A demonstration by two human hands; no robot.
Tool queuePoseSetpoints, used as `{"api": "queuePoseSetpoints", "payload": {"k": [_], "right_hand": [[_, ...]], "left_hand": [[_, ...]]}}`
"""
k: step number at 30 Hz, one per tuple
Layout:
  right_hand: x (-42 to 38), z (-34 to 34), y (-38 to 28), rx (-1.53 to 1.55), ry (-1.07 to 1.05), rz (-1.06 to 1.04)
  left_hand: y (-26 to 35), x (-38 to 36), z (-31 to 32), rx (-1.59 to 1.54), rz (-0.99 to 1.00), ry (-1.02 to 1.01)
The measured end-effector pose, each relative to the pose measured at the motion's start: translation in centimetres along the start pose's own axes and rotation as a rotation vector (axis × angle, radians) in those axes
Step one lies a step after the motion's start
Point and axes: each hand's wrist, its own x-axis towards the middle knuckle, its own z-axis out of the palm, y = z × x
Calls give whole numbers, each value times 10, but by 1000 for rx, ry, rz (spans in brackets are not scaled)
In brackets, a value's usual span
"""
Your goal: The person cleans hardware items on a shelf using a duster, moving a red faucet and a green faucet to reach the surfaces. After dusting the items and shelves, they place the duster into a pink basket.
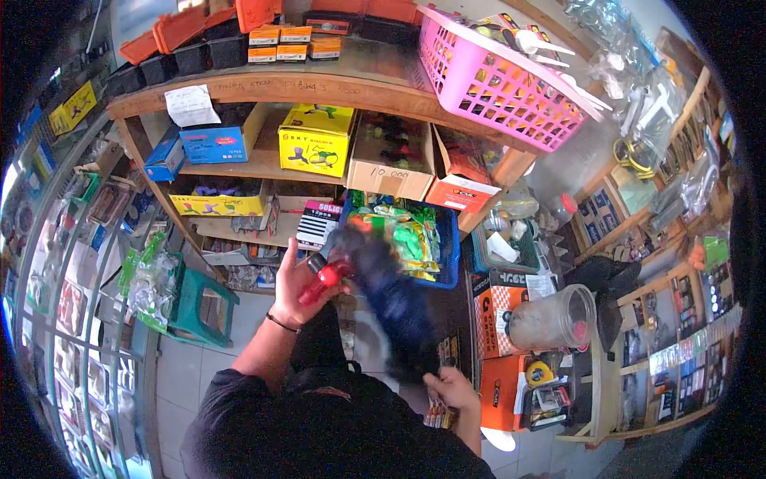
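My left hand (300, 281) is raised in front of the shelves, its fingers curled around a shiny red object with a dark end (325, 281); its kind is unclear. Beside it a dark blue, soft-looking long thing (395, 307), smeared by motion, slants from near the left fingers down to my right hand (455, 389). The right fingers are closed at its lower end. A blue basket (452, 267) of green and yellow packets lies just behind the blurred thing. Near the left fingertips stands a striped box (317, 225).
Wooden shelves (263, 166) hold yellow, blue and brown boxes. A pink basket (487, 104) juts out at the upper right. To the right are a clear jar (550, 319) and orange boxes (503, 391). A green stool (202, 303) stands at left by a glass case (72, 319).
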Motion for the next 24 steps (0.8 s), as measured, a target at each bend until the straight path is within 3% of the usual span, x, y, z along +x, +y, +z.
{"api": "queuePoseSetpoints", "payload": {"k": [2,3,4,6,8,10,11,12,15,17,18,20,22,24], "right_hand": [[-5,0,-3,33,-33,-94],[-6,-4,-2,64,-35,-96],[-7,-8,2,94,-38,-96],[-3,-8,22,8,25,-125],[-1,-8,16,8,-144,-58],[4,-6,21,-51,-73,-101],[6,-4,22,-104,-5,-135],[3,0,14,-101,-6,-135],[-4,5,-9,116,37,-15],[-3,2,-8,-124,-113,-35],[-1,3,-5,-125,-115,-36],[4,6,4,61,22,-75],[3,6,8,45,-59,-22],[2,3,4,30,-134,27]], "left_hand": [[1,0,-1,51,-33,63],[0,-1,7,223,-5,-75],[0,2,12,227,-2,-83],[-6,1,14,83,16,201],[-7,1,13,56,21,181],[-3,2,9,264,-88,-32],[-3,5,6,226,-109,-109],[-13,7,17,88,-2,156],[-7,4,12,140,-27,156],[-2,1,11,313,-40,-78],[1,-1,9,280,-56,-86],[-2,0,7,75,-20,161],[-2,3,7,-15,-5,188],[-1,7,0,211,-109,-234]]}}
